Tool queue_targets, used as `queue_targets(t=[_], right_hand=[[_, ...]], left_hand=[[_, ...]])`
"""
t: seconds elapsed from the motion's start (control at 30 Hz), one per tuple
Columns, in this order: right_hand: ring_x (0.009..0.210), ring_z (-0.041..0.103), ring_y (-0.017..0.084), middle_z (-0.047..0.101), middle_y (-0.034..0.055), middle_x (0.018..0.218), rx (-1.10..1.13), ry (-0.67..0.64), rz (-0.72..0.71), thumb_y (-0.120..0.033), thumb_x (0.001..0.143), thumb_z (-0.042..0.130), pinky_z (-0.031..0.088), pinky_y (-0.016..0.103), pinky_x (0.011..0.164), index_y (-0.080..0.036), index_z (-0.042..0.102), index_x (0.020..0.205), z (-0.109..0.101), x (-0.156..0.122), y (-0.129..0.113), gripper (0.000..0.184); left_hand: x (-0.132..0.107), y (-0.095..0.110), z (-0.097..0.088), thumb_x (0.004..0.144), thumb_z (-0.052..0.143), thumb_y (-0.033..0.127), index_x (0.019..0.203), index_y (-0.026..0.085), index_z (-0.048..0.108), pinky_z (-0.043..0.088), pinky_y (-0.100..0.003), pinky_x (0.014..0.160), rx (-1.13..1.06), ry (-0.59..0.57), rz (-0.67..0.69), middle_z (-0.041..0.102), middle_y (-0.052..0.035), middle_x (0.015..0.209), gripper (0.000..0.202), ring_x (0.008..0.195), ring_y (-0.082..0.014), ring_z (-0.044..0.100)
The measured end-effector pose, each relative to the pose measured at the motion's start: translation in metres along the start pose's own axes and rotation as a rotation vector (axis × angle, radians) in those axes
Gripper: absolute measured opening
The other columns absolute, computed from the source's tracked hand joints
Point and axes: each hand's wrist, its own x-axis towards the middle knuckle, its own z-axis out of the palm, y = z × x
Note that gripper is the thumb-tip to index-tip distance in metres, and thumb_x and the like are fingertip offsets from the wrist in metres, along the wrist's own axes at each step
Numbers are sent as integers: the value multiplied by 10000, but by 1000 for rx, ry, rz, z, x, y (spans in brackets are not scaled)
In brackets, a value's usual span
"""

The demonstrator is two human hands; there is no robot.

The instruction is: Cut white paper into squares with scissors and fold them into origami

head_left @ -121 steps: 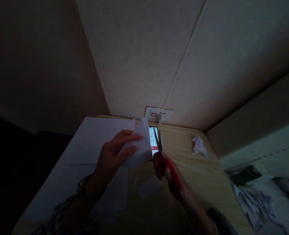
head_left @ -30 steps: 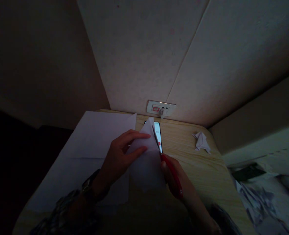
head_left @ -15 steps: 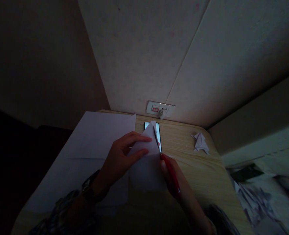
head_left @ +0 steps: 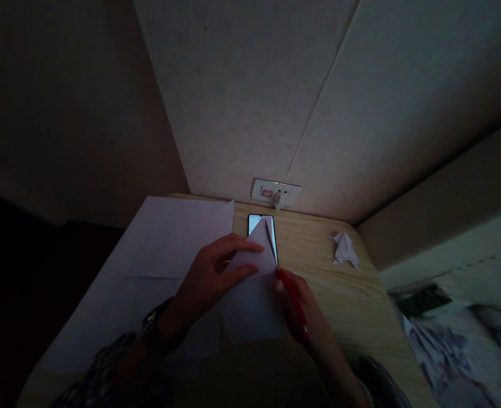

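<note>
My left hand (head_left: 216, 269) grips a folded sheet of white paper (head_left: 254, 309), its thumb and forefinger apart on the upper, pointed part. In my right hand (head_left: 304, 309) are red-handled scissors (head_left: 293, 303), fingers wrapped round the grip. Their dark blade lies along the right side of the paper's point, aimed away from me. A lit phone (head_left: 254, 221) rests behind, partly covered by the paper's tip.
More white paper sheets (head_left: 178, 226) lie on the wooden table (head_left: 318, 226) at the left. A folded paper figure (head_left: 344, 249) sits at the right. A wall socket (head_left: 276, 192) with a plug is behind the phone. Crumpled cloth (head_left: 450, 345) lies beyond the right edge.
The view has shifted slightly. The scissors blade appears a little more closed up against the paper, while both hands keep nearly the same place and hold.
</note>
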Motion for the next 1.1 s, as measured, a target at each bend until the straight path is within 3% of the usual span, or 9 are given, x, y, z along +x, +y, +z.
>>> queue_targets(t=[0.3, 0.53, 0.77, 1.1], right_hand=[[646, 515, 200, 514, 15, 624, 23, -13, 52, -746, 779, 406, 429, 282, 534, -239, 468, 604, 3, 1, 0, 540], [674, 532, 196, 576, 19, 705, 88, 8, -6, -722, 826, 379, 453, 293, 616, -228, 532, 760, 2, 1, 2, 522], [663, 536, 188, 596, 18, 686, 105, 38, -17, -715, 827, 391, 447, 276, 594, -214, 578, 733, 2, 1, 0, 543], [581, 450, 163, 476, -8, 587, 56, 23, -7, -776, 786, 348, 384, 267, 523, -222, 445, 645, 3, 5, 3, 580]], left_hand=[[1, -3, -3, 722, 716, 123, 907, 233, 748, 521, -262, 761, -11, -53, -2, 686, -30, 927, 217, 875, -175, 638], [-3, -7, 2, 746, 705, 112, 944, 242, 738, 509, -234, 746, -52, -181, -51, 678, -20, 967, 240, 885, -160, 637], [-2, -11, 1, 748, 716, 122, 959, 244, 739, 492, -211, 758, -76, -192, -55, 659, -12, 973, 244, 905, -148, 618], [-4, -11, 2, 744, 727, 122, 953, 263, 741, 478, -195, 753, -82, -181, -45, 658, 2, 964, 253, 895, -136, 610]])
